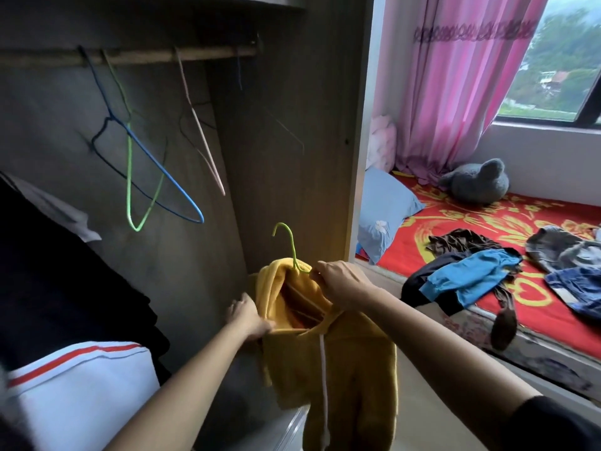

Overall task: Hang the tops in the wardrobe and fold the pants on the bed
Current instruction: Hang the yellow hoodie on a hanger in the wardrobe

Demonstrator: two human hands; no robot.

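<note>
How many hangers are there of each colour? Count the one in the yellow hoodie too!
Green: 2, green rail hanger and hoodie hanger in the yellow hoodie
Blue: 1, blue hanger
Pink: 1, pink hanger
Blurred, colour unclear: 1, faint hanger
Total: 5

The bed wears a red cover with a yellow pattern. A pale blue pillow lies at its near corner and a grey plush toy sits by the curtain. Loose clothes are spread on the cover. A brown garment lies just behind a blue top, which lies over a dark garment at the edge. A grey, possibly denim piece and blue jeans lie further right. On the wardrobe rail hang a blue hanger, a green hanger and a pink hanger.
</note>
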